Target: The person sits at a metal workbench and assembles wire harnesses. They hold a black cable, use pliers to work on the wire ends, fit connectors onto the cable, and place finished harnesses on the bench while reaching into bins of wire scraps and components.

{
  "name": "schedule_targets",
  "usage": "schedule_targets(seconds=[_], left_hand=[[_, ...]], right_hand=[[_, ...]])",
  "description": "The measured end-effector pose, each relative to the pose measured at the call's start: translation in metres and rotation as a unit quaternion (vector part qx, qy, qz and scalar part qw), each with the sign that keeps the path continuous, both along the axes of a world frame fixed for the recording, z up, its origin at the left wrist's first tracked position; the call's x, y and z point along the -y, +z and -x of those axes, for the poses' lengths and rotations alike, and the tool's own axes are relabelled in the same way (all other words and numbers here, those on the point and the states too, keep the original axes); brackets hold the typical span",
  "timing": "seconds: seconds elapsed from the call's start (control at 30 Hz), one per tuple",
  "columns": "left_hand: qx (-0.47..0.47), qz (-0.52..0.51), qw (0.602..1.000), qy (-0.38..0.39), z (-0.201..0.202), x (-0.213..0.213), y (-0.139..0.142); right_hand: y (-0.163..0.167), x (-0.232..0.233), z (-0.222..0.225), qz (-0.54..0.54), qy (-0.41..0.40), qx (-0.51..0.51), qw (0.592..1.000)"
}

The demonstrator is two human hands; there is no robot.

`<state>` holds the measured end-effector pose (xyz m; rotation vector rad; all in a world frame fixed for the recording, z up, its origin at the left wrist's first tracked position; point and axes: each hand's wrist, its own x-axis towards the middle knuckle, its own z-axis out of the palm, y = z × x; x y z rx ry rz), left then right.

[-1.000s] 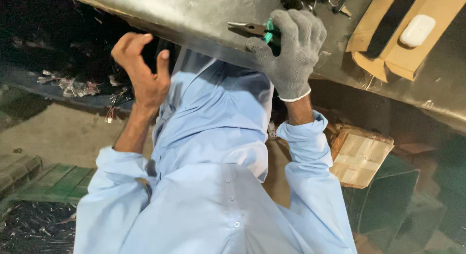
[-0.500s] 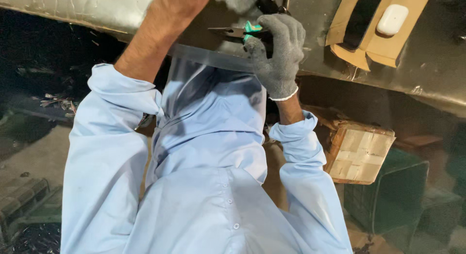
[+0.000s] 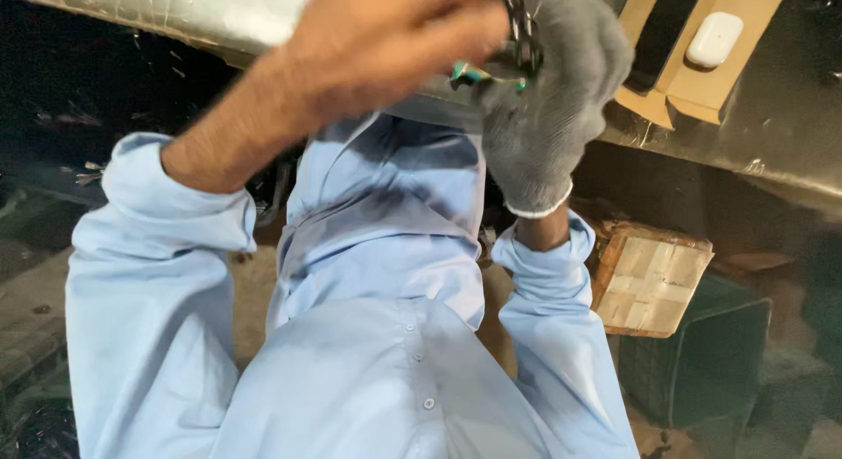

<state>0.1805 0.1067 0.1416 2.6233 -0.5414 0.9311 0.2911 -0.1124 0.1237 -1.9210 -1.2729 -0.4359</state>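
Pinching a small dark metal part [image 3: 519,34], the bare left hand [image 3: 386,38] meets the gloved right hand [image 3: 553,99], whose grip is closed on green-handled pliers [image 3: 478,75]. Both work close under the grey metal panel [image 3: 202,16], raised high probably so the part can be held steady against the tool. A cardboard piece [image 3: 702,86] carrying a white case [image 3: 715,40] lies beyond. Compared with half a second ago, the left hand has come down from the panel edge to join the right.
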Motion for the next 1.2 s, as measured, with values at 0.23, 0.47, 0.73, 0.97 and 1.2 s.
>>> schedule_targets(seconds=[0.23, 0.47, 0.73, 0.97, 1.2], left_hand=[[-0.058, -0.086, 0.975, 0.195, 0.054, 0.015, 0.038], [-0.138, 0.485, 0.863, 0.005, 0.091, 0.041, -0.008], [-0.183, 0.479, 0.858, 0.033, 0.091, 0.046, -0.008], [0.103, 0.656, 0.745, 0.067, 0.111, 0.023, -0.013], [-0.298, 0.523, 0.798, 0.028, 0.119, 0.081, -0.095]], right_hand=[[0.012, 0.028, 0.013, 0.080, 0.116, -0.417, 0.898], [-0.007, 0.033, 0.034, 0.160, 0.237, -0.281, 0.916], [0.009, 0.022, 0.041, 0.150, 0.232, -0.402, 0.873], [-0.006, 0.014, 0.050, 0.180, 0.205, -0.464, 0.843], [-0.034, 0.018, 0.044, 0.075, 0.188, -0.662, 0.722]])
